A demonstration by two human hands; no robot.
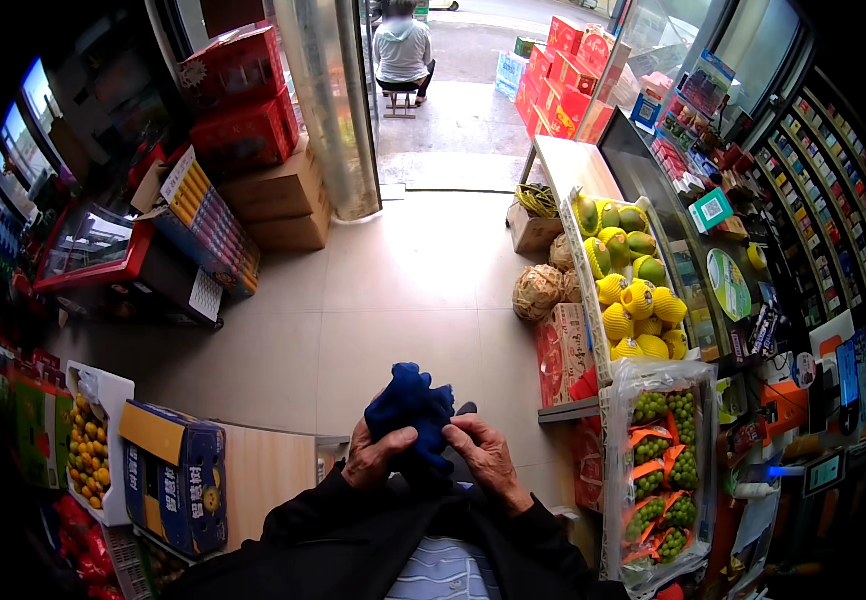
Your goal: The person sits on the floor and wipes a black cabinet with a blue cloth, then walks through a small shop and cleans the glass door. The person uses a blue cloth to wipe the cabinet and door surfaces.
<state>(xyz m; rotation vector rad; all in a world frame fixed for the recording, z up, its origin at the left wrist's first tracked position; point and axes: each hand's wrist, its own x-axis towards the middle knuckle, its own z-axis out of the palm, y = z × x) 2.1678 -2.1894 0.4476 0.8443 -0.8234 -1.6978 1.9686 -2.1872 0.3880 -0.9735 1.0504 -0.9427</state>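
Observation:
A crumpled dark blue cloth [412, 412] is held up in front of my body, over the tiled floor. My left hand [374, 452] grips its left side, with the thumb lying across the front of the fabric. On the other side, my right hand [484, 452] pinches the cloth's right edge between thumb and fingers. The fabric is bunched, and its full shape cannot be made out.
Right: a crate of papayas [613, 247] and yellow-netted fruit [637, 300], a box of green grapes [665, 465], a glass counter [692, 281]. Left: a blue carton [178, 480], orange fruit [88, 457], stacked red boxes [242, 127]. Outside the doorway, a person [403, 52] sits on a stool.

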